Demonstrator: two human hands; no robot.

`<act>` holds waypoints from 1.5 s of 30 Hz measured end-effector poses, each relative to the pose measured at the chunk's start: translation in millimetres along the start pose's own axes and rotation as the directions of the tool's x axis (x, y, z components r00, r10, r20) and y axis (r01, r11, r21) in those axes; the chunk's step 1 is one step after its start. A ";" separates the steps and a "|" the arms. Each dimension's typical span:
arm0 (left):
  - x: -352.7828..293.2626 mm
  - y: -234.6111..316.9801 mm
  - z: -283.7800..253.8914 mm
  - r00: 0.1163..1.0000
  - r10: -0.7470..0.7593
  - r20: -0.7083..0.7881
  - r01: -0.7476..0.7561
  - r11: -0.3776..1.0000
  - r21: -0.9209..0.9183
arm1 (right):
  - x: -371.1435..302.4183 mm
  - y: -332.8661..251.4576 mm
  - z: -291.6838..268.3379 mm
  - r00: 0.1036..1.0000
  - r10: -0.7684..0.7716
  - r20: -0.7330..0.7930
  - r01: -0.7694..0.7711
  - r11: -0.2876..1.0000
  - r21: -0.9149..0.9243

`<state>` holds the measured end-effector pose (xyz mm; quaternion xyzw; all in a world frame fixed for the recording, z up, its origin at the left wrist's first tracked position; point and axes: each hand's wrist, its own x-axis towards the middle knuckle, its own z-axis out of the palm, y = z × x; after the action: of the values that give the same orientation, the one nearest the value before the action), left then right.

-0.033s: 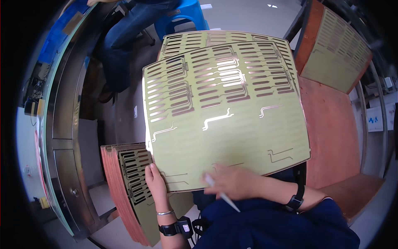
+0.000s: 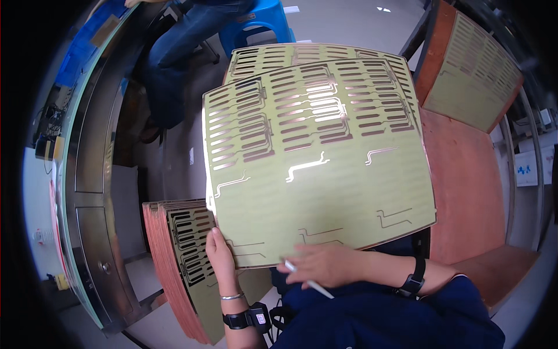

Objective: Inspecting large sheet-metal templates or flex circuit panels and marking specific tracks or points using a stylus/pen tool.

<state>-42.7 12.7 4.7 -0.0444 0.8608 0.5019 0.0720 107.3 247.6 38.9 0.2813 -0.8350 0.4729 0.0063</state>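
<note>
Right hand [image 2: 325, 264] slips down toward the near edge of the panel [image 2: 331, 198], and the middle trace [image 2: 304, 235] comes clear of it! Curled fingers grip a white pen [image 2: 319, 289] (blurred, so whether any fingertip touches the panel, I can't tell). Left hand [image 2: 221, 250] pinches the edge near the lower left corner, thumb on top, other fingers hidden. Hardly any shift in the panel, lying before the worker, overlapping another board [image 2: 256, 58] beyond, a stack [image 2: 165, 262] at left. My read: that small retreat leaves more of the patterned face visible for the work.
</note>
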 end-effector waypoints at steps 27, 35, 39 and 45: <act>-46.4 83.6 68.2 0.334 0.683 0.649 -0.865 0.495 -0.076 | -27.3 23.8 -72.6 0.886 0.138 -0.443 -0.294 0.906 -0.306; -48.2 87.6 83.9 0.303 0.690 0.657 -0.892 0.449 -0.061 | -29.7 27.6 -69.9 0.875 0.157 -0.458 -0.310 0.909 -0.279; -48.1 88.1 84.7 0.312 0.695 0.648 -0.886 0.459 -0.065 | -29.9 27.7 -72.3 0.881 0.161 -0.446 -0.305 0.912 -0.274; -47.5 89.1 85.0 0.320 0.692 0.647 -0.880 0.470 -0.068 | -29.3 28.2 -72.3 0.877 0.158 -0.453 -0.301 0.917 -0.263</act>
<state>-2.4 130.8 47.8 0.5560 0.7619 0.3208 0.0861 100.1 329.7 48.6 0.0649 -0.9077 0.3753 0.1763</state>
